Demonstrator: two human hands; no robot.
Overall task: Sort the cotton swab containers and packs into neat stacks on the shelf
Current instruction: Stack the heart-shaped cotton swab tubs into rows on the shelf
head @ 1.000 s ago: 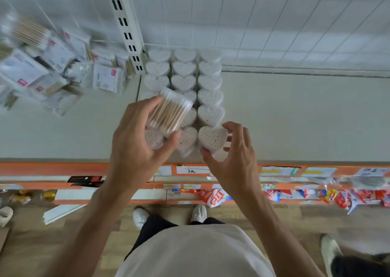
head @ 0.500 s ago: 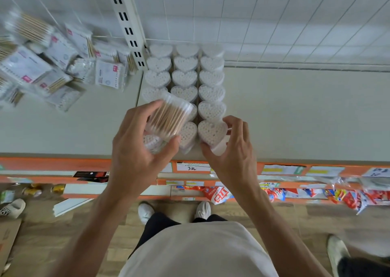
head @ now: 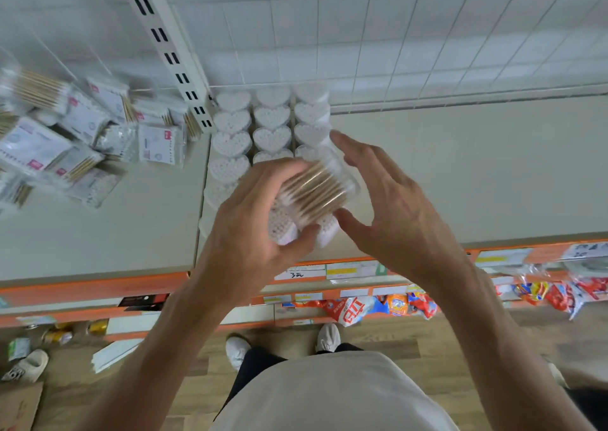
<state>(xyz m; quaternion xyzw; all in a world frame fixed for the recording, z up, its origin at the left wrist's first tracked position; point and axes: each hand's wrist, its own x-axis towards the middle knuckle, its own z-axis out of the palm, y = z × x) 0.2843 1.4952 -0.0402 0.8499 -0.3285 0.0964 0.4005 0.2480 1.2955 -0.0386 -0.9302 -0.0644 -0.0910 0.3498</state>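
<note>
White heart-shaped containers (head: pixel 232 143) stand in three tidy rows on the shelf (head: pixel 460 174), running from the back wall (head: pixel 362 29) toward the near edge. This part of the work looks mostly done: the rows are straight and close together, each heart touching its neighbours.

The left hand (head: pixel 250 230) grips one clear container (head: pixel 317 192) of wooden-stick swabs, lying on its side, with the fingers curled over it and the thumb underneath. It is held just above the near end of the heart rows, not set down. Below it I can see more white swab heads, but whether the same hand holds a second container or they stand on the shelf, I cannot tell. The right hand (head: pixel 391 210) is spread, fingers straight and relaxed, close beside the right end of the clear container; it holds nothing, and I cannot say if the fingertips touch it.

What is left seems larger. On the far left of the shelf lies a loose heap of flat packs (head: pixel 82 144), tilted and overlapping in many directions, none stacked. To my judgement the held container needs a place first, and then this whole heap must be sorted. The wide part of the shelf to the right has no stacks on it.
</note>
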